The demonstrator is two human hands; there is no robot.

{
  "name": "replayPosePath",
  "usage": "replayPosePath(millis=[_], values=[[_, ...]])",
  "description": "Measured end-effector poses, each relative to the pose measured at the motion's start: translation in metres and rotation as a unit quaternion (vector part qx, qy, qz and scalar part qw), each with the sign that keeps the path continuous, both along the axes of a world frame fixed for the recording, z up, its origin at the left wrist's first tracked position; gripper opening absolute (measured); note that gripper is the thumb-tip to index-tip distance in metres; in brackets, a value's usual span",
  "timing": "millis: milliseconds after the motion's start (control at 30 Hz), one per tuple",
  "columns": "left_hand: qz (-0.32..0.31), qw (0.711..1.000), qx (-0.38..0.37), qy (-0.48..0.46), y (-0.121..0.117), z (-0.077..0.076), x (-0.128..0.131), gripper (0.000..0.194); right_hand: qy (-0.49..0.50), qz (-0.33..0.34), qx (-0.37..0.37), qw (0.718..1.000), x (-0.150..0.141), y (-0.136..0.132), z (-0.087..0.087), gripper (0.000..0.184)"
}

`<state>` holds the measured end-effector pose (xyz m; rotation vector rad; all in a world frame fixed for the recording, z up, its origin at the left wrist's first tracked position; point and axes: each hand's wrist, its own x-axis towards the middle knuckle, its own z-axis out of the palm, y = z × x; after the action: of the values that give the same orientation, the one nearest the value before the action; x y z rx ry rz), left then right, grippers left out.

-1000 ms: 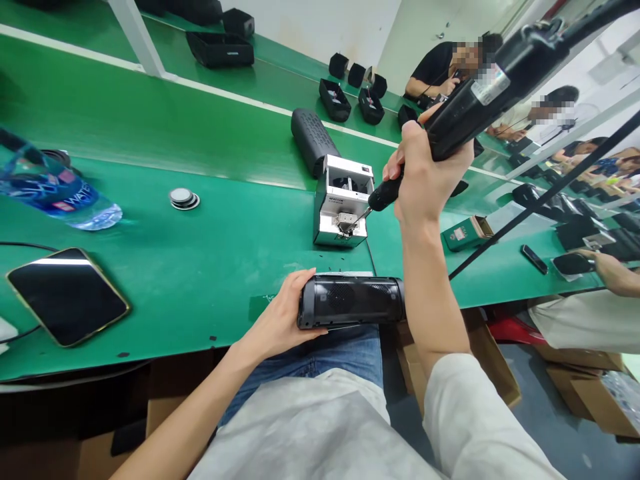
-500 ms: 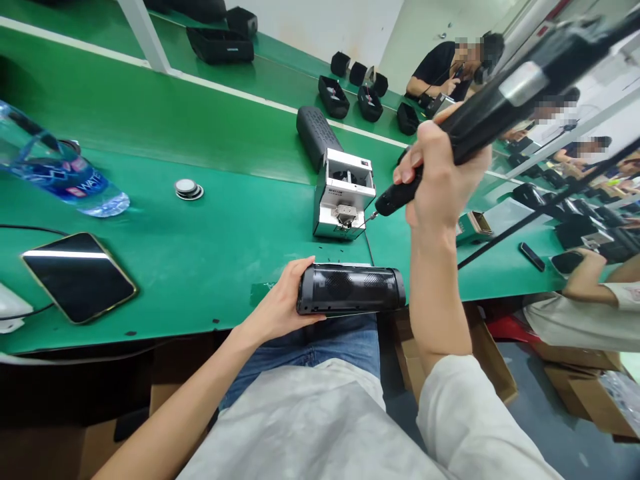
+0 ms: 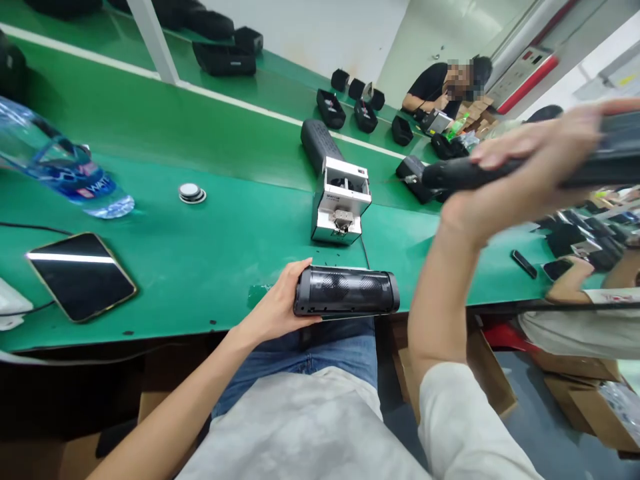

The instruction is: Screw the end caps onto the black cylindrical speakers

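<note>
My left hand [image 3: 280, 303] is closed on the left end of a black speaker [image 3: 350, 292], which lies on its side at the table's front edge. The speaker's perforated mesh shows through a glossy face. Up at the right, my right hand [image 3: 535, 160] grips a black electric screwdriver [image 3: 453, 175], blurred by motion and held nearly level, with its tip pointing left. Whether a screw sits on the tip, I cannot tell. Beyond the speaker stands a white screw feeder [image 3: 343, 200], apart from both hands. Behind the feeder lies a dark cylindrical speaker housing [image 3: 320, 143].
On the left are a water bottle [image 3: 75, 173], a phone [image 3: 83, 277] and a small round metal piece [image 3: 191, 193]. Several black speaker shells [image 3: 331, 109] line the back shelf. A co-worker [image 3: 440, 87] sits across the bench; another's arm [image 3: 575, 277] is at right.
My right hand has drawn the screwdriver away from the feeder, to the right, and turned it closer to level. My left hand still holds the speaker in place.
</note>
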<state>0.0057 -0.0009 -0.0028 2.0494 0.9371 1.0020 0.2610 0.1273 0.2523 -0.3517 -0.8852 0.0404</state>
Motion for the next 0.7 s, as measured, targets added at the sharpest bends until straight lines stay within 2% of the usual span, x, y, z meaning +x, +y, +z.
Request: replayPosePath(millis=[33, 67, 133, 200, 267, 367, 433, 600, 700], values=[[0.003, 1.0, -0.002, 0.002, 0.0, 0.0, 0.0, 0.127, -0.038, -0.03, 0.008, 0.999, -0.003, 0.022, -0.006, 0.022], [0.006, 1.0, -0.003, 0.003, -0.001, 0.001, -0.001, 0.127, -0.054, -0.025, -0.009, 0.998, -0.006, 0.041, -0.013, 0.016], [0.009, 1.0, -0.008, 0.001, -0.001, 0.001, -0.001, 0.127, -0.068, -0.013, -0.072, 0.995, -0.011, 0.06, -0.024, 0.014], [0.007, 1.0, -0.016, 0.0, -0.002, 0.0, -0.001, 0.127, -0.05, -0.018, -0.092, 0.994, -0.012, 0.057, -0.028, 0.011], [0.003, 1.0, -0.021, 0.001, -0.002, -0.001, -0.001, 0.127, -0.045, -0.02, -0.075, 0.996, -0.011, 0.039, -0.023, 0.009], [0.003, 1.0, -0.024, 0.006, -0.001, -0.002, -0.001, 0.128, -0.086, 0.033, -0.105, 0.99, -0.017, 0.011, -0.015, 0.01], [0.004, 1.0, -0.024, 0.01, 0.0, -0.002, -0.001, 0.128, -0.114, 0.07, -0.15, 0.98, -0.027, 0.004, -0.018, 0.013], [0.0, 1.0, -0.026, 0.012, 0.0, -0.002, -0.001, 0.126, -0.179, 0.125, -0.2, 0.955, -0.052, 0.023, -0.045, 0.033], [0.0, 1.0, -0.025, 0.007, -0.001, -0.002, -0.001, 0.127, -0.167, 0.111, -0.217, 0.955, -0.054, 0.038, -0.051, 0.036]])
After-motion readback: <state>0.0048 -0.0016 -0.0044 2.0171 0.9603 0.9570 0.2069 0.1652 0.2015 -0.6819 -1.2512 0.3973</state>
